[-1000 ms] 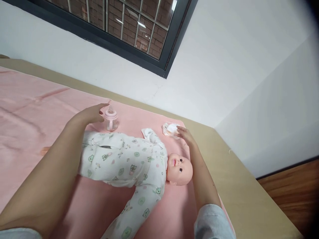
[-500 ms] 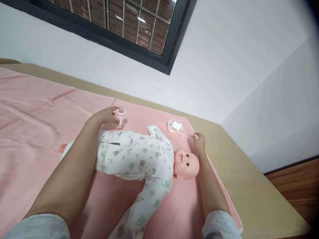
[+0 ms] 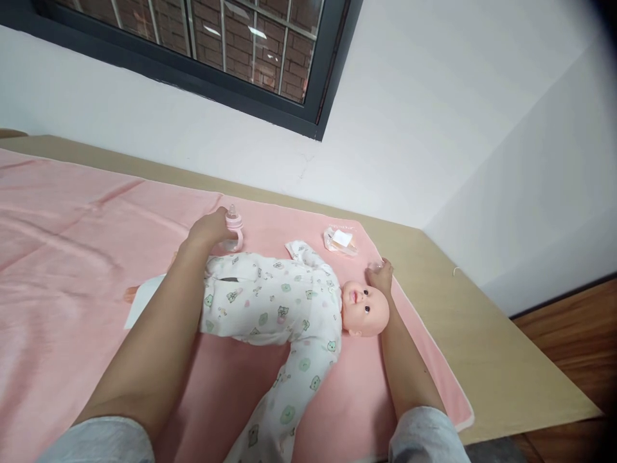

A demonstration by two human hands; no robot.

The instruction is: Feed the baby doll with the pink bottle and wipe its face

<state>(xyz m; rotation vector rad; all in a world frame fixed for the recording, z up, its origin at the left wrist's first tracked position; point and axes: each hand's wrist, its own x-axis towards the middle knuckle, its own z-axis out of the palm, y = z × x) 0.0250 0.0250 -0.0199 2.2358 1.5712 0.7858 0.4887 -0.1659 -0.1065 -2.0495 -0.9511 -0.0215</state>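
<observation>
My left hand (image 3: 208, 230) is closed around a pink baby bottle (image 3: 234, 223) with a clear teat and side handles, upright by the doll's waist. Below it on the blanket lies a baby doll (image 3: 365, 310) on its back, in white printed pajamas (image 3: 274, 299) with green animal figures. Beyond the doll's head, my right hand (image 3: 382, 278) has its fingers closed on a small clear plastic piece (image 3: 375, 265), whose shape is partly hidden. Between the hands, a clear packet with a white label (image 3: 342, 238) rests near the blanket's far corner.
The pink blanket (image 3: 62, 244) covers most of the wooden table (image 3: 482, 347), wrinkled on the left. A white wall (image 3: 385, 141) and a dark-framed window (image 3: 308, 122) rise behind it. Brown wood paneling (image 3: 573, 334) stands at the right.
The view has shifted slightly. My right hand has lowered a little toward the blanket, and the clear piece in it shows more plainly. My left hand keeps hold of the bottle.
</observation>
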